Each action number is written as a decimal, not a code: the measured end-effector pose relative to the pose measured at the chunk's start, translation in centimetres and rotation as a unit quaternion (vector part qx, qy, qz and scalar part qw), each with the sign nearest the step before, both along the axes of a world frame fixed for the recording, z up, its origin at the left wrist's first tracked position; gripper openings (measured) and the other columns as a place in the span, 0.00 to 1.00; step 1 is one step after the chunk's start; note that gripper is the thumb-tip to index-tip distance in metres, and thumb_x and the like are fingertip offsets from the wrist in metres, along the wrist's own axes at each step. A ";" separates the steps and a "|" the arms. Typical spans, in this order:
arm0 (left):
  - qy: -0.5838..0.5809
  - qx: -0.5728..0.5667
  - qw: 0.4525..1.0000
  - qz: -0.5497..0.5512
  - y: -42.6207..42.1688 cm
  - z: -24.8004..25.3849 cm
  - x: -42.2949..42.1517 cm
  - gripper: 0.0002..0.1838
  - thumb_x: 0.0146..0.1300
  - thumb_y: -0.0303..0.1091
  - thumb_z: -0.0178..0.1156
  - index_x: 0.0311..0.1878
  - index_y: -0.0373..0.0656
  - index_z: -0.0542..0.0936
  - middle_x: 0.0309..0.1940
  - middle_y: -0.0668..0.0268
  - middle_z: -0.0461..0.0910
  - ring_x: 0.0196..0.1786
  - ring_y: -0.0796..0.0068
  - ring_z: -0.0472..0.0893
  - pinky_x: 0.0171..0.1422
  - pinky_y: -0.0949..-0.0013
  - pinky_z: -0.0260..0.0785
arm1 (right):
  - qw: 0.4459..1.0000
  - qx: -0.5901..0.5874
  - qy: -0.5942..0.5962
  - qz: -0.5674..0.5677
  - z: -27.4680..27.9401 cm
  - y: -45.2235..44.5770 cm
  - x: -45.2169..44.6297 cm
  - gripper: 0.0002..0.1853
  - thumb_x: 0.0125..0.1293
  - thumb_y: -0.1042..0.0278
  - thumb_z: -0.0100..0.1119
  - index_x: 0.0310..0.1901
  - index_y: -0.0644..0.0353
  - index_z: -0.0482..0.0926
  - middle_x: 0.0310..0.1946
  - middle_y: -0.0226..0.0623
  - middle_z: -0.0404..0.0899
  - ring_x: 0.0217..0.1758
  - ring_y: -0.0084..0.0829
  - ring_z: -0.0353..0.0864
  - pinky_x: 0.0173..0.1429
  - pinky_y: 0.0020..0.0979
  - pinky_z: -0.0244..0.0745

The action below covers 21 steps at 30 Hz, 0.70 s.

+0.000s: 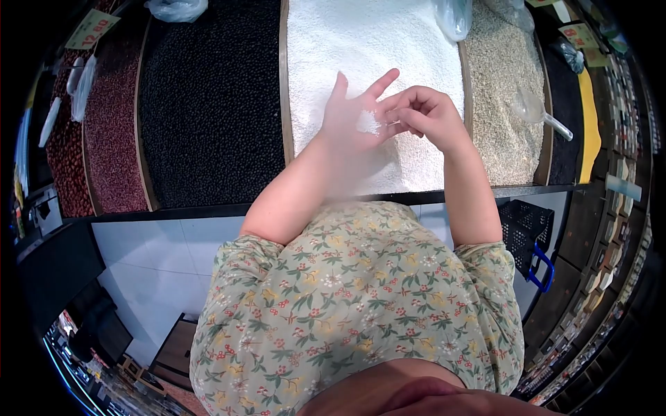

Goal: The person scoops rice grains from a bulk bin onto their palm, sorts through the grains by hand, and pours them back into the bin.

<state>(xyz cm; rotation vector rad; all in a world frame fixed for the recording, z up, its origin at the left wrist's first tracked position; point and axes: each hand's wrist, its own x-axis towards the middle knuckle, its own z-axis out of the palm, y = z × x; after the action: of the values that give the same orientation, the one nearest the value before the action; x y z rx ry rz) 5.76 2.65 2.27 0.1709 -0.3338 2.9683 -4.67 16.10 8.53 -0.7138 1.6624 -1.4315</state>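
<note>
My left hand (350,114) is palm up over the bin of white grains (423,166), its thumb and fingers spread. A small heap of white, rice-like grains (368,123) lies on its palm. My right hand (429,118) is beside it, over the fingers of the left hand, with its thumb and fingertips pinched together. Whatever those fingertips hold is too small to make out. A hazy patch blurs part of my left wrist and palm.
Wooden dividers separate black beans (208,104), reddish grains (114,132) and beige grains (503,90). A clear scoop (531,107) rests on the beige grains. Plastic bags (454,17) lie at the back. A dark ledge (277,208) runs along the front, with a black basket (526,229) below right.
</note>
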 end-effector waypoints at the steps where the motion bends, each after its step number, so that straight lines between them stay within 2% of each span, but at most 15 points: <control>1: 0.001 0.000 1.000 -0.001 0.0 0.0 0.0 0.48 0.64 0.75 0.23 0.76 0.48 0.50 0.73 0.43 0.50 0.73 0.44 0.56 0.76 0.42 0.45 | 0.999 -0.013 -0.050 0.005 -0.1 0.4 -0.5 0.03 0.63 0.76 0.58 0.35 0.66 0.78 0.28 0.36 0.82 0.27 0.21 0.79 0.25 0.21 0.67; 2: -0.021 -0.006 1.000 0.003 -0.1 0.2 0.0 0.47 0.65 0.75 0.24 0.76 0.48 0.50 0.73 0.43 0.51 0.73 0.44 0.57 0.75 0.42 0.46 | 0.995 -0.027 -0.098 0.010 -0.3 0.6 -0.9 0.02 0.64 0.75 0.57 0.35 0.64 0.77 0.29 0.37 0.83 0.26 0.20 0.78 0.24 0.18 0.65; 3: -0.043 -0.012 0.999 0.006 -0.1 0.4 0.0 0.47 0.65 0.74 0.25 0.76 0.48 0.50 0.73 0.43 0.52 0.72 0.44 0.58 0.75 0.42 0.47 | 0.995 -0.028 -0.096 0.009 -0.4 0.8 -1.0 0.02 0.64 0.75 0.57 0.35 0.64 0.77 0.29 0.37 0.83 0.26 0.20 0.78 0.24 0.18 0.65; 5: -0.041 -0.015 0.999 0.007 -0.2 0.3 -0.1 0.47 0.65 0.74 0.25 0.76 0.49 0.50 0.72 0.43 0.53 0.72 0.44 0.59 0.75 0.41 0.48 | 0.966 -0.070 -0.247 -0.006 -0.6 1.1 -1.2 0.03 0.64 0.75 0.57 0.37 0.63 0.75 0.28 0.36 0.81 0.22 0.18 0.73 0.23 0.18 0.63; 7: -0.039 -0.017 0.999 0.009 -0.2 0.4 -0.1 0.46 0.65 0.74 0.25 0.76 0.49 0.50 0.71 0.43 0.55 0.71 0.44 0.60 0.74 0.41 0.48 | 0.952 -0.096 -0.292 -0.012 -1.3 1.1 -1.2 0.03 0.65 0.74 0.57 0.36 0.62 0.74 0.26 0.34 0.79 0.22 0.17 0.71 0.23 0.18 0.62; 8: -0.069 -0.063 0.996 0.012 -0.3 0.7 -0.1 0.47 0.65 0.74 0.23 0.76 0.49 0.49 0.71 0.45 0.56 0.68 0.47 0.64 0.73 0.44 0.51 | 0.933 -0.122 -0.337 -0.018 -1.6 1.1 -1.2 0.03 0.65 0.73 0.57 0.36 0.61 0.74 0.25 0.31 0.77 0.21 0.17 0.70 0.22 0.18 0.62; 10: -0.093 -0.110 0.989 0.019 -0.2 1.1 0.1 0.47 0.64 0.74 0.20 0.77 0.49 0.47 0.71 0.46 0.57 0.65 0.49 0.68 0.72 0.47 0.53 | 0.938 -0.110 -0.329 -0.017 -1.6 0.7 -1.1 0.03 0.66 0.73 0.57 0.36 0.60 0.74 0.24 0.29 0.76 0.21 0.17 0.69 0.22 0.18 0.62; 12: -0.110 -0.133 0.985 0.008 -0.4 1.0 0.2 0.43 0.68 0.70 0.26 0.76 0.49 0.48 0.69 0.49 0.61 0.64 0.51 0.70 0.71 0.49 0.55 | 0.943 -0.097 -0.317 -0.014 -1.3 0.0 -1.2 0.03 0.66 0.72 0.57 0.36 0.59 0.74 0.24 0.27 0.74 0.22 0.16 0.69 0.23 0.19 0.61; 13: -0.099 -0.140 0.985 0.017 -0.4 0.5 0.1 0.43 0.68 0.70 0.26 0.76 0.49 0.48 0.69 0.49 0.61 0.64 0.51 0.70 0.71 0.49 0.55 | 0.946 -0.102 -0.307 -0.015 -1.2 -0.6 -1.2 0.03 0.66 0.71 0.57 0.36 0.59 0.74 0.24 0.27 0.73 0.21 0.16 0.68 0.23 0.19 0.62; 15: -0.050 -0.160 0.985 0.039 -0.1 -0.5 0.2 0.39 0.70 0.64 0.34 0.76 0.49 0.50 0.67 0.50 0.64 0.63 0.52 0.70 0.70 0.51 0.57 | 0.965 -0.081 -0.245 -0.052 0.4 -2.5 -1.2 0.03 0.64 0.71 0.58 0.35 0.60 0.74 0.24 0.27 0.73 0.21 0.15 0.67 0.24 0.18 0.61; 16: -0.092 -0.161 0.982 0.028 -0.4 -0.3 0.2 0.35 0.71 0.58 0.40 0.75 0.50 0.53 0.66 0.51 0.64 0.65 0.53 0.69 0.70 0.53 0.59 | 0.967 -0.083 -0.238 -0.044 0.9 -3.8 -1.6 0.03 0.64 0.71 0.58 0.35 0.60 0.74 0.24 0.27 0.73 0.21 0.15 0.67 0.24 0.18 0.61; 17: -0.085 -0.164 0.982 0.036 -0.5 -0.1 0.2 0.35 0.71 0.58 0.40 0.75 0.50 0.53 0.66 0.51 0.64 0.65 0.53 0.69 0.70 0.53 0.59 | 0.982 -0.072 -0.168 -0.036 1.4 -5.3 -2.3 0.03 0.65 0.72 0.57 0.35 0.60 0.74 0.24 0.29 0.73 0.21 0.16 0.67 0.23 0.17 0.61; 19: -0.118 -0.122 0.985 0.014 -0.7 0.0 0.2 0.33 0.71 0.56 0.41 0.75 0.51 0.53 0.67 0.51 0.64 0.66 0.52 0.68 0.70 0.53 0.60 | 0.994 -0.082 -0.077 -0.018 2.0 -8.8 -4.0 0.03 0.65 0.73 0.56 0.36 0.62 0.74 0.26 0.31 0.75 0.22 0.17 0.69 0.24 0.19 0.62; 20: -0.102 -0.056 0.993 -0.002 -1.0 -0.3 0.4 0.33 0.72 0.54 0.41 0.75 0.52 0.52 0.69 0.52 0.61 0.69 0.51 0.65 0.70 0.52 0.61 | 0.995 -0.088 -0.039 -0.014 2.3 -11.0 -5.0 0.04 0.65 0.73 0.56 0.36 0.63 0.75 0.26 0.31 0.76 0.23 0.18 0.69 0.24 0.20 0.63; 21: -0.098 -0.059 0.993 0.006 -1.2 -0.2 0.5 0.33 0.72 0.54 0.41 0.75 0.52 0.52 0.69 0.52 0.61 0.69 0.51 0.65 0.70 0.52 0.61 | 0.995 -0.095 -0.001 -0.010 2.8 -13.6 -6.0 0.04 0.65 0.72 0.57 0.36 0.63 0.75 0.27 0.32 0.77 0.23 0.18 0.70 0.24 0.20 0.63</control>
<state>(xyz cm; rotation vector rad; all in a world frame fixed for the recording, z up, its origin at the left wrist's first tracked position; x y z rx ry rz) 6.23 1.49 2.09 -0.1339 -0.1802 3.0113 -10.72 2.46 11.35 -0.8032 1.5496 -1.6204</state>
